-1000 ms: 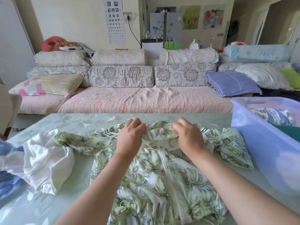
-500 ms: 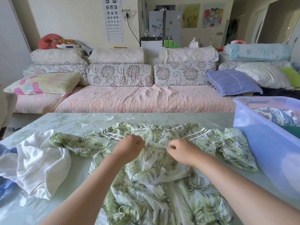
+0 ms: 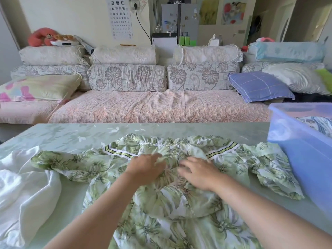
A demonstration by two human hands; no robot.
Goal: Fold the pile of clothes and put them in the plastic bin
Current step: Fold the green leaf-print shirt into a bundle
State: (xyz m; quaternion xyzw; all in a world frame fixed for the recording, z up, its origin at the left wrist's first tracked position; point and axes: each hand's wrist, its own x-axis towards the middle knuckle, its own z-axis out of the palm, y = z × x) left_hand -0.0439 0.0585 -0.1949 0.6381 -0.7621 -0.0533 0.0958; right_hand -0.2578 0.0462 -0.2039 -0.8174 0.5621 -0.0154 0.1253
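1. Garment position: the leaf-print jacket (image 3: 179,200) lies flat on the surface (image 3: 71,137), directly in front of the person. Its sleeves are spread toward 9 o'clock and 3 o'clock.
2. Change: one second ago both hands pinched the top edge of the jacket at 12 o'clock. They have since drawn that edge toward 6 o'clock. It now lies as a flap over the chest panel, and the two striped trims are exposed along the far edge.
3. Right hand (image 3: 199,172): fingers are extended and spread, palm down on the flap, holding nothing.
4. Left hand (image 3: 145,169): it rests on the flap just beside the right hand. Motion blur hides the fingertips, so whether it is pinching cloth cannot be determined.
5. Plastic bin (image 3: 305,159): it stands at 2 o'clock, touching or just beside the right sleeve. A folded printed cloth (image 3: 318,123) is already inside.
6. White garment (image 3: 27,186): it lies crumpled at 9 o'clock, unfolded, and meets the left sleeve.
7. Assessment: the top fold appears complete and is being smoothed. Both sleeves and the lengthwise folds remain to be done, so the jacket is not ready for transfer to the bin. The white garment is still pending.
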